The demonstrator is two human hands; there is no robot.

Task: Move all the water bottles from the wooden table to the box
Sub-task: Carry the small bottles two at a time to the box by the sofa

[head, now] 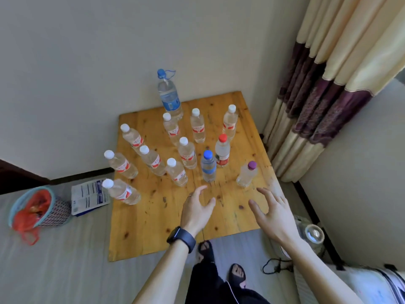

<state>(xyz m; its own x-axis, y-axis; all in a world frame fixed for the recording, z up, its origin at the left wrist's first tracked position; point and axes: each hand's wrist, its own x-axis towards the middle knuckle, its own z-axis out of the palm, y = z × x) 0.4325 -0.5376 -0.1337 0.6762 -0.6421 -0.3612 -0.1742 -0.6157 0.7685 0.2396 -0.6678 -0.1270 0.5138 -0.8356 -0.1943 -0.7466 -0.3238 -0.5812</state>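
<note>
Overhead, left hand point(197, 210) and right hand point(271, 213) hover empty — fingers spread — over the wooden table's point(153, 227) near edge.
Most water bottles point(187, 153) wear red-and-white labels; lettering unreadable.

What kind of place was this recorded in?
Probably a room in a home, perhaps a bedroom corner: a long banded curtain hangs at the right, a low wooden table stands in the corner, and a small waste basket sits left of it.
</note>
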